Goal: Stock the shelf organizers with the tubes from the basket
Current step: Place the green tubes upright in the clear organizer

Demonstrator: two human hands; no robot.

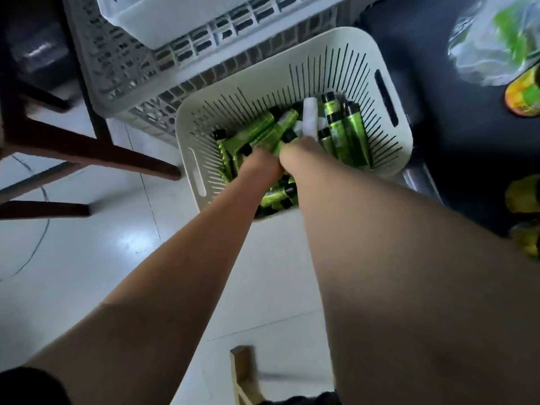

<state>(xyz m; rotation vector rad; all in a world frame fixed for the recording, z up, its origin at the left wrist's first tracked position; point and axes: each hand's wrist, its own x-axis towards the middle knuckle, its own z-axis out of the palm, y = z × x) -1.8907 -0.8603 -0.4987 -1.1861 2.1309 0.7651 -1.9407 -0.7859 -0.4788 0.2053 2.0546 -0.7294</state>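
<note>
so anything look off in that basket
One white item lies among the green tubes, which sit jumbled at all angles in the basket. Nothing looks spilled or broken.

arms: both bare, stretched forward and down, converging | left hand (260, 168): back facing up, fingers out of sight | right hand (295, 150): touching the left hand, just beyond it, fingers hidden

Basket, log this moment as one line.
stage: picking | left hand: in basket among green tubes | right hand: same | grip: fingers hidden
</note>
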